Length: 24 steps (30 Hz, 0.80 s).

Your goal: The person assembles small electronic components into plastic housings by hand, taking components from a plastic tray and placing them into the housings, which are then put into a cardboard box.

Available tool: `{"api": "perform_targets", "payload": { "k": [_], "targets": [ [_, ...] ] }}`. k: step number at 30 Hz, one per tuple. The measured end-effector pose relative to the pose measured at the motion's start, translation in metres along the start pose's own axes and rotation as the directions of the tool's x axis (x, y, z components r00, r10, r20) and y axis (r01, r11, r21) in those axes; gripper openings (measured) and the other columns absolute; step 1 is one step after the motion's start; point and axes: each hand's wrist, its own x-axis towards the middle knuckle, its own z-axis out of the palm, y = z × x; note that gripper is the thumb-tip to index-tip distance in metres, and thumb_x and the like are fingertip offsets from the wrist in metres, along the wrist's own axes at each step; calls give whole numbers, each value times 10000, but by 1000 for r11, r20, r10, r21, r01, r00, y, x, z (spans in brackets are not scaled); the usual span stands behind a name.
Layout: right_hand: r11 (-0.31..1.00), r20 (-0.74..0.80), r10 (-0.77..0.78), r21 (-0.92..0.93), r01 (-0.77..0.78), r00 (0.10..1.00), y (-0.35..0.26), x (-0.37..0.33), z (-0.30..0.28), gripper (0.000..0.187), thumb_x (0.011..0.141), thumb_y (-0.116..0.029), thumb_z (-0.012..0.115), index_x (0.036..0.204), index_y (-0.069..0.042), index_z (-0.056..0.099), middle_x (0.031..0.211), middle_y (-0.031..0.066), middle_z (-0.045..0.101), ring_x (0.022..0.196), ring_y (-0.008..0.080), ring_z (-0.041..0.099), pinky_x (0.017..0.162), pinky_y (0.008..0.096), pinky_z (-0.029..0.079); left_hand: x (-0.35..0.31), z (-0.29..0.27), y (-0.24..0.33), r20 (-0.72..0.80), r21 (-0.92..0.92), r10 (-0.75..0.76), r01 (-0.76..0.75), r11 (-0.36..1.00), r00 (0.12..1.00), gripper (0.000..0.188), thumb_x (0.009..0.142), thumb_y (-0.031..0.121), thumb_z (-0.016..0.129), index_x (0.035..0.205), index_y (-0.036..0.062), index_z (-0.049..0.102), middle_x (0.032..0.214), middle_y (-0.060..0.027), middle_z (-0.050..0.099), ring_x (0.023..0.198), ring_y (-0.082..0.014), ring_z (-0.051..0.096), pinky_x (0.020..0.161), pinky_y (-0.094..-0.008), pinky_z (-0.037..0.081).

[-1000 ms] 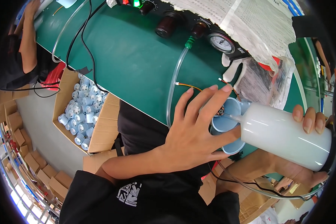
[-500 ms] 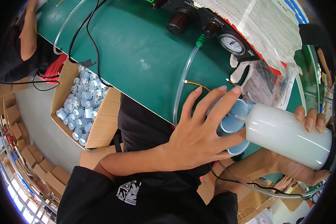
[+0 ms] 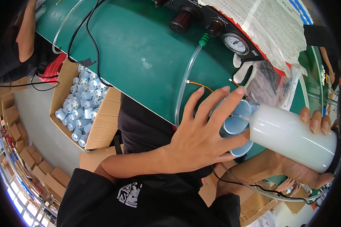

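Note:
My right hand (image 3: 303, 172) is wrapped round a white squeeze bottle (image 3: 291, 132) that lies almost level, tipped toward the left. Its thin nozzle reaches into the mouth of a light blue cup (image 3: 236, 125), where a small part with wires partly shows. My left hand (image 3: 201, 132) spreads over a cluster of these cups, its fingers passing between and around them. Another light blue cup (image 3: 242, 150) sits at its thumb side. My left fingers and palm hide the rest of the cluster. Thin coloured wires (image 3: 201, 86) come out beyond my left fingertips.
A cardboard box (image 3: 107, 117) full of small blue cups stands left, below the green table (image 3: 140, 45). A black control unit with a gauge (image 3: 235, 43) and a clear tube (image 3: 185, 83) is at the back. A co-worker's arm (image 3: 25, 36) shows far left.
Both my hands, the bottle and the cups keep nearly the same places. The box and the co-worker's arm appear shifted slightly left in the picture.

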Motion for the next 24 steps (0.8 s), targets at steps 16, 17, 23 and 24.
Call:
{"api": "perform_targets", "payload": {
  "k": [16, 17, 23, 24],
  "targets": [
    [994, -70, 23, -106, -31, 997, -5, -1, 9, 785, 622, -517, 760, 1057, 50, 436, 1021, 145, 402, 903, 271, 438, 861, 481, 341, -1, 1, 0, -5, 24, -8, 8, 1000, 1000, 353, 656, 435, 807, 967, 331, 675, 1486, -184, 332, 1292, -370, 421, 1043, -536, 312],
    [994, -70, 24, -105, -31, 997, -6, -2, 8, 785, 622, -517, 760, 1057, 50, 436, 1021, 145, 402, 903, 271, 438, 861, 481, 341, -1, 1, 0, -6, 25, -9, 9, 1000, 1000, 353, 656, 435, 807, 967, 331, 675, 1486, -184, 332, 1292, -370, 421, 1043, -536, 312],
    [990, -75, -8, -141, -2, 997, -6, -2, 7, 788, 614, -528, 758, 1051, 46, 442, 1009, 143, 402, 889, 268, 437, 842, 480, 342, -1, 0, 0, 3, 11, -13, 13, 1000, 1000, 360, 654, 438, 808, 971, 332, 675, 1487, -183, 329, 1302, -370, 409, 1045, -538, 309],
    [989, -80, -13, -149, 1, 997, -6, -2, 7, 799, 610, -531, 760, 1054, 49, 436, 1009, 142, 401, 886, 267, 437, 840, 479, 341, -1, 0, 0, 3, 13, -13, 13, 1000, 1000, 358, 655, 439, 807, 970, 332, 674, 1487, -183, 330, 1301, -370, 410, 1044, -538, 309]
  ]
}}
